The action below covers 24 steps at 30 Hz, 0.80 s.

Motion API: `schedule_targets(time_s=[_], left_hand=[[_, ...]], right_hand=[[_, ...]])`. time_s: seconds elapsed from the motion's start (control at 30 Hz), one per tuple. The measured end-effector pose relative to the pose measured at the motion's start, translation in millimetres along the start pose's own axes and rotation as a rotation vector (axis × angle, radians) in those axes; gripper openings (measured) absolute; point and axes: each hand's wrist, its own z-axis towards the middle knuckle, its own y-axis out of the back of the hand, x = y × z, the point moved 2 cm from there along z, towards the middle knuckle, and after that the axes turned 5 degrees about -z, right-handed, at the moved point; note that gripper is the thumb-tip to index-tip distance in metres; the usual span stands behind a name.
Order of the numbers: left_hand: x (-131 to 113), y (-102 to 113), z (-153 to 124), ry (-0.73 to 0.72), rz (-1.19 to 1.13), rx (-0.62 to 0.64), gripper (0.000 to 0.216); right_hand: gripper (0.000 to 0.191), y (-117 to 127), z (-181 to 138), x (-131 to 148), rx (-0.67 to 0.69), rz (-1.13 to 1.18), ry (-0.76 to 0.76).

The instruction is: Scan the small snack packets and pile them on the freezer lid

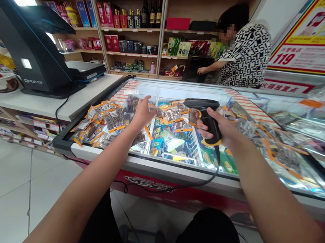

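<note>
My right hand (224,128) is wrapped round the handle of a black and yellow barcode scanner (202,103), its head pointing left and its cable hanging down in front of the freezer. My left hand (143,113) is raised over the packets, fingers apart, with nothing visible in it. Clear snack packets with orange edges (113,119) lie heaped on the freezer's glass top at left, beside and below that hand. More such packets (180,115) lie between the two hands, and others (272,148) spread to the right of the scanner.
Through the glass of the chest freezer (143,162), wire baskets of bagged goods show. A black checkout terminal (41,62) stands on the white counter (74,106) at left. Behind the freezer, a person (246,55) in a patterned shirt leans beside stocked shelves (131,31).
</note>
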Motion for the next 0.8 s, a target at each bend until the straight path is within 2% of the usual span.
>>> schedule_targets(time_s=[0.07, 0.13, 0.2, 0.37, 0.47, 0.67, 0.73, 0.8], left_hand=[[-0.3, 2.1, -6.5, -0.067, 0.246, 0.178, 0.044], [-2.8, 1.1, -13.8, -0.111, 0.395, 0.369, 0.040], [-8.2, -1.5, -20.0, -0.168, 0.444, 0.497, 0.048], [-25.4, -15.6, -26.9, -0.284, 0.401, 0.686, 0.070], [-35.6, -32.3, -24.4, -0.282, 0.374, 0.712, 0.072], [-47.0, -70.3, -14.7, -0.351, 0.144, 0.657, 0.056], [-43.2, -69.3, -12.0, -0.346, 0.067, 0.611, 0.051], [-36.6, -55.2, -10.0, -0.290, 0.020, 0.562, 0.050]], right_hand=[[0.058, 0.9, -0.1, 0.6, -0.030, -0.004, -0.015], [0.055, 2.0, 0.1, 0.3, -0.043, -0.005, -0.029], [0.053, 3.4, 0.5, -0.8, -0.039, 0.003, -0.040], [0.051, 5.6, 1.9, -4.8, -0.029, -0.002, -0.045], [0.051, 4.6, 3.1, -6.4, -0.011, -0.010, -0.055], [0.051, 5.5, 3.8, -5.9, -0.010, -0.018, -0.061], [0.051, 7.5, 3.5, -5.8, -0.010, -0.014, -0.054], [0.053, 9.7, 3.2, -5.9, -0.006, -0.016, -0.052]])
